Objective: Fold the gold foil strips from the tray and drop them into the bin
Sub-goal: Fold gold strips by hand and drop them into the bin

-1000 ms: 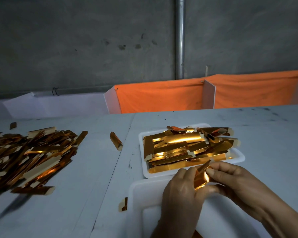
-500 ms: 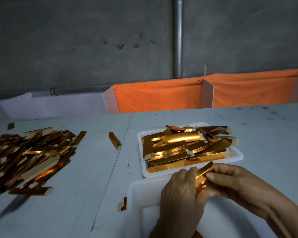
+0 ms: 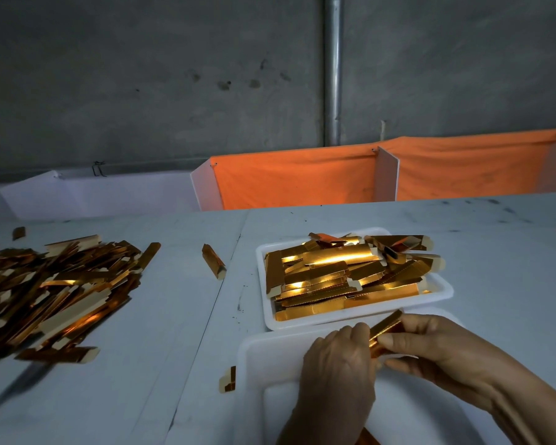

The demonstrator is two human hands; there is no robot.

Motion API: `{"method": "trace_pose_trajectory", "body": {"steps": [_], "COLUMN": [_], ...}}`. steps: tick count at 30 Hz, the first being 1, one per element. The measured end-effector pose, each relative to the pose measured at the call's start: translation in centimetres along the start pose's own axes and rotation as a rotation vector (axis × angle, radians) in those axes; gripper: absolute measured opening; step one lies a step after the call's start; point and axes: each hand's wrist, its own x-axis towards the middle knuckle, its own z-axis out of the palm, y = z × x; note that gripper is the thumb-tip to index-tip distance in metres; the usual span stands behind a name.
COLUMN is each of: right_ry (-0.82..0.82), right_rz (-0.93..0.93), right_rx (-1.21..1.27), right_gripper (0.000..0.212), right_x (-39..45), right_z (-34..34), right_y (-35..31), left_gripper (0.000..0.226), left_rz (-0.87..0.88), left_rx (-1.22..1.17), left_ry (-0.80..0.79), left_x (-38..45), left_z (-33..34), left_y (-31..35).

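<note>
A white tray point(image 3: 443, 292) holds a heap of gold foil strips point(image 3: 341, 271). In front of it stands a white bin point(image 3: 257, 358), partly covered by my arms. Over the bin's far rim both hands pinch one gold strip point(image 3: 386, 326), which slants up to the right. My left hand point(image 3: 337, 377) holds its lower end with curled fingers. My right hand point(image 3: 437, 348) grips it from the right, thumb along its lower edge. A bit of gold shows at the bottom edge near my left wrist.
A large pile of gold strips point(image 3: 55, 284) covers the table's left side. Single strips lie loose: one point(image 3: 214, 261) left of the tray, a small one point(image 3: 228, 379) beside the bin, another point(image 3: 19, 233) far left. Orange cloth dividers point(image 3: 296, 178) stand behind the table.
The strip between my hands has flattened and narrowed, its bright open face now closed. Both hands stay over the bin's far rim, with the fingers shifted along the strip.
</note>
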Motion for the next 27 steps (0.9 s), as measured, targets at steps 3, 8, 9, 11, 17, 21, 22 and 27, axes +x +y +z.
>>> {"method": "trace_pose_trajectory", "body": {"steps": [3, 8, 9, 11, 17, 21, 22, 27], "right_ry": [-0.007, -0.014, -0.002, 0.016, 0.066, 0.195, 0.203, 0.206], "right_rz": [0.001, -0.020, -0.030, -0.062, -0.146, -0.251, -0.266, -0.270], "right_rx": [-0.008, -0.034, -0.059, -0.116, -0.258, -0.379, -0.407, -0.488], "right_gripper": [0.015, 0.016, 0.017, 0.020, 0.027, 0.013, 0.014, 0.017], "right_x": [-0.3, -0.6, -0.7, -0.7, -1.1, -1.4, -1.4, -1.2], "right_z": [0.1, 0.1, 0.2, 0.3, 0.6, 0.2, 0.2, 0.6], "right_y": [-0.2, -0.3, -0.4, -0.6, -0.7, -1.0, -1.0, -0.7], "left_gripper": [0.038, 0.040, 0.046, 0.053, 0.048, 0.037, 0.035, 0.051], "left_rz": [0.005, 0.019, 0.034, 0.050, 0.000, -0.062, -0.076, -0.090], "left_rx": [0.000, -0.083, -0.097, -0.132, -0.124, -0.119, -0.106, -0.064], "left_ry": [-0.009, -0.014, -0.005, -0.007, -0.058, -0.092, -0.122, -0.092], "left_x": [0.0, 0.2, 0.1, 0.0, 0.4, 0.5, 0.5, 0.5], "left_z": [-0.2, -1.0, -1.2, -1.4, -1.2, -0.8, -0.6, -0.4], "left_y": [-0.1, -0.4, -0.2, 0.0, -0.3, -0.6, -0.7, -0.6]}}
